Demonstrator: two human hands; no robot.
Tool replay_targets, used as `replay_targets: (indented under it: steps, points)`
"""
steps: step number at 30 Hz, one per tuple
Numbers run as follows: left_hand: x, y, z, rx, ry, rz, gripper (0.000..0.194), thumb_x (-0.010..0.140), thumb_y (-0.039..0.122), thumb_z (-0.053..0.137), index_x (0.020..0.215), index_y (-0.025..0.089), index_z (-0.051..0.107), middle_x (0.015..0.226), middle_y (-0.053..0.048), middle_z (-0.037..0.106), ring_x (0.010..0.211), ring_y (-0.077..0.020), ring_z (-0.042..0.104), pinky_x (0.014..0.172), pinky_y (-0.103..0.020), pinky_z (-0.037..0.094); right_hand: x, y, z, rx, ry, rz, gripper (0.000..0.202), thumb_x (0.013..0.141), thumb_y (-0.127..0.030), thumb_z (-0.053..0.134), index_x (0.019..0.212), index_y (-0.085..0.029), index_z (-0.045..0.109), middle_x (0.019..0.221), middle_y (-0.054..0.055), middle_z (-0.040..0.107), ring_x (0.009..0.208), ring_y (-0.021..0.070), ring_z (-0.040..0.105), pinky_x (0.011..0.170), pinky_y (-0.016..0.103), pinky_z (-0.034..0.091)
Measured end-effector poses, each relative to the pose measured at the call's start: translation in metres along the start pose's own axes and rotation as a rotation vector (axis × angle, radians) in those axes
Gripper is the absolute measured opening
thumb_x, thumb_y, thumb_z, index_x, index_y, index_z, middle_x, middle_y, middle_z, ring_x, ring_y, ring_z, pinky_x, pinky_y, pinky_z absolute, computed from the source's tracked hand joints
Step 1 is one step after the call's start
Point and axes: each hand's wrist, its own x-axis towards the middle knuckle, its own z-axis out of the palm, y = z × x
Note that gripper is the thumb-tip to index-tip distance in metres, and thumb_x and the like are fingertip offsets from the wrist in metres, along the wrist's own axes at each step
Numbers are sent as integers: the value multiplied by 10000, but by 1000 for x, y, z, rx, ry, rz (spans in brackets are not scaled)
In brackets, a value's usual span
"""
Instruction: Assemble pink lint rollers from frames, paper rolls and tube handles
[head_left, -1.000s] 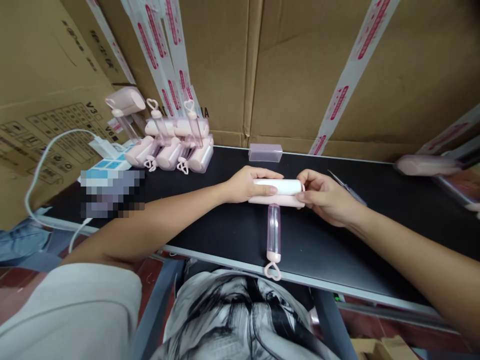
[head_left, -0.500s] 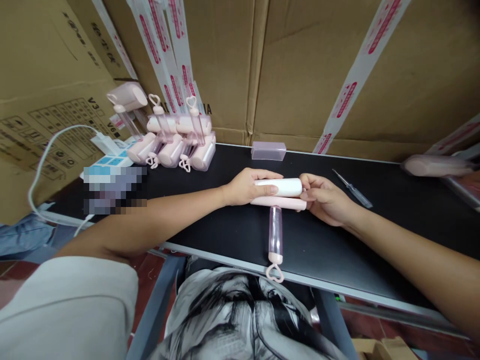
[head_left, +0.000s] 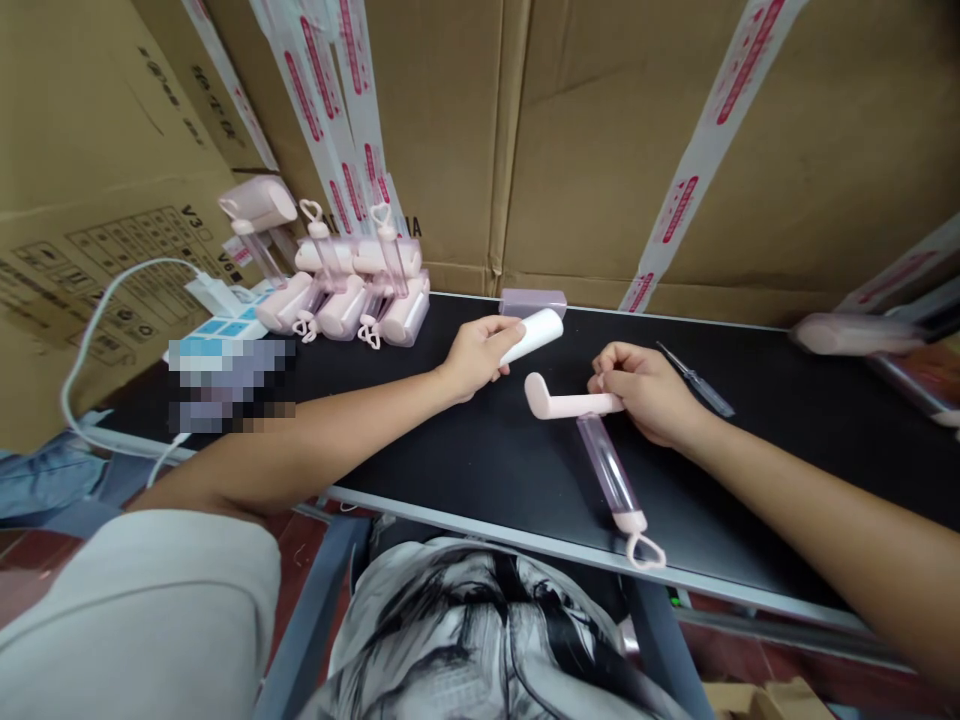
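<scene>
My left hand (head_left: 478,358) is closed around the near end of a white lint roll (head_left: 534,335), which tilts up to the right above the black table. In my right hand (head_left: 637,385) is a pink lint roller handle (head_left: 577,405), gripped by its right end. The handle has a rounded end plate at its left, a clear pinkish grip (head_left: 607,465) pointing toward me, and a heart-shaped loop (head_left: 646,551) near the table's front edge. Roll and handle are apart. My right fingertips are partly hidden behind the curled hand.
A clear pinkish cover (head_left: 534,302) lies at the table's back edge. Beside my right hand is a screwdriver (head_left: 697,382). Several lint rollers (head_left: 341,300) are stacked at the back left, near a power strip (head_left: 225,325) with a white cable. Large cardboard boxes (head_left: 420,120) stand behind.
The white roll has come away from the pink handle, moving up and left with my left hand. The handle has turned, its heart loop swinging to the right.
</scene>
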Motion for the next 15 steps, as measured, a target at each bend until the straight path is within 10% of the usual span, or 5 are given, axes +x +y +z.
replay_targets:
  steps: [8,15]
  points:
    - [14,13,-17,138,69,138,559,710,179,926,1084,187,510,988,21,618,666,-49,508,614,-185,412,14,15,-17,-610,152,-318,56,770,-236,682,824,-244,670,770,10,696,721,205,633,697,353,483]
    - [4,16,-14,169,-33,308,643,626,351,1010,939,210,466,831,59,572,704,-81,514,639,-205,407,3,15,-14,-492,-36,-509,614,926,-415,769,1497,-267,598,1267,86,779,1159,294,725,1053,461,543]
